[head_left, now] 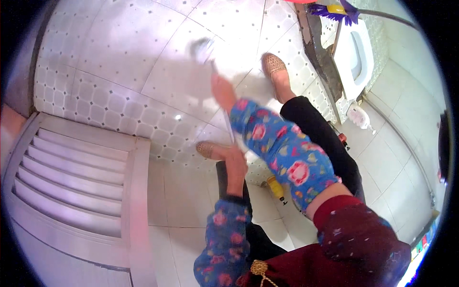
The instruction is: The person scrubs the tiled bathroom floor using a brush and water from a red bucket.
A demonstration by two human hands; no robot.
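Note:
Both my hands grip one long, thin, pale-handled tool, held at a slant over the tiled floor. My left hand is closed round its near end, beside my left shoe. Farther along, my right hand is closed on the handle, with the arm reaching across from the right in a blue flowered sleeve cover. Beyond it, the tool's grey-white head is smeared by motion, so its kind cannot be made out. Whether it touches the tiles is also unclear.
A white louvred door stands at the left. At the upper right are a white squat toilet on a broken-edged step and a purple-bristled broom. A white bottle and a yellow bottle stand near my legs.

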